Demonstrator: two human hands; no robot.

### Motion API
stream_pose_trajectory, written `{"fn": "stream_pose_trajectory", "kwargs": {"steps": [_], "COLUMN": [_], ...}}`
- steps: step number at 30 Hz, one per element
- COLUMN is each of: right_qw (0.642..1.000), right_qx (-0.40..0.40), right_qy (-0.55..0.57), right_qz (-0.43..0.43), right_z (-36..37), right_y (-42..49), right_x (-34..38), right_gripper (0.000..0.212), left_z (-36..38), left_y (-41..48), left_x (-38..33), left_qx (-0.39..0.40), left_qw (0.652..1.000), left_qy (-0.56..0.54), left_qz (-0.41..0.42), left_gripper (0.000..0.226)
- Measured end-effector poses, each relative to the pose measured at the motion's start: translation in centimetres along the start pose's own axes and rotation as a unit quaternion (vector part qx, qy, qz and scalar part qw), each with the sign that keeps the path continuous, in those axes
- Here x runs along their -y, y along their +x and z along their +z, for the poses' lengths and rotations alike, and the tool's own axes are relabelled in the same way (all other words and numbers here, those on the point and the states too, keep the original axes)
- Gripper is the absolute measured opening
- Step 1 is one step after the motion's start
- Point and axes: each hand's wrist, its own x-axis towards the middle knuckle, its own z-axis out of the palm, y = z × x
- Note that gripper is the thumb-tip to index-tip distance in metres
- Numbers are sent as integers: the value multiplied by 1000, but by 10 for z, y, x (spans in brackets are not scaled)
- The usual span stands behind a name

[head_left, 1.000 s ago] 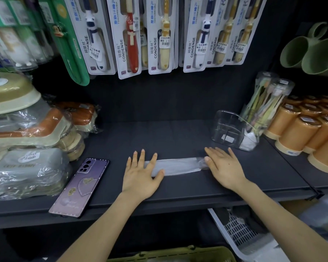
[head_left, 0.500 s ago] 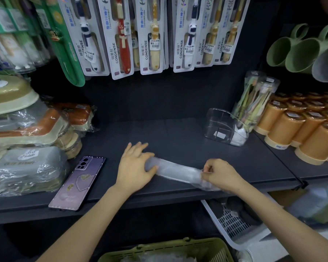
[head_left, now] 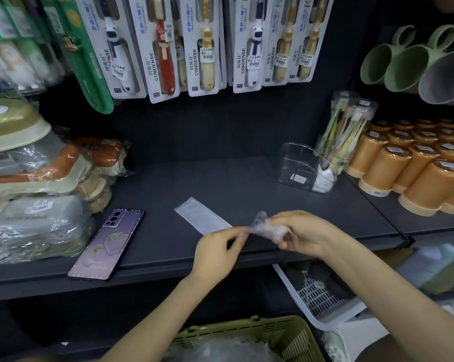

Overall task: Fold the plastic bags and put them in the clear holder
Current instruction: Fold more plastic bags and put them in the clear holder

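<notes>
Plastic bag: translucent, folded to a narrow strip; lies mid-shelf, 10 o'clock end flat, 4 o'clock end crumpled and lifted.
Left hand: pinches the strip with thumb and fingers.
Right hand: grips the crumpled end, fingers curled.
Clear holder: 1 o'clock.

The hanging toothbrush packs read "CONDENSE" and "珂蒂丝" down their white cards, with "TOOTHBRUSH" above. Their price stickers seem to show "2.00".
</notes>
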Motion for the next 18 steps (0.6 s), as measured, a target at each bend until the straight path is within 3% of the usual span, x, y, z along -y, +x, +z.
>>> {"fn": "stream_pose_trajectory", "kwargs": {"steps": [4, 7, 9, 13, 18], "right_qw": [984, 994, 981, 956, 969], "right_qx": [19, -34, -54, -61, -76], "right_qy": [163, 0, -140, -240, -161], "right_qz": [-71, -108, -121, -155, -172], "right_z": [3, 19, 34, 55, 61], "right_y": [6, 20, 32, 51, 54], "right_x": [19, 12, 0, -18, -21], "right_gripper": [28, 31, 27, 18, 14], "left_z": [-10, -18, -23, -28, -30], "left_y": [14, 27, 32, 33, 29], "left_x": [-7, 0, 6, 12, 13], "left_qx": [-10, -5, -4, -2, 1], "left_qw": [966, 903, 868, 850, 847], "left_qy": [-182, -314, -363, -398, -418], "left_qz": [-184, -293, -339, -345, -327], "left_gripper": [24, 30, 27, 24, 24]}}
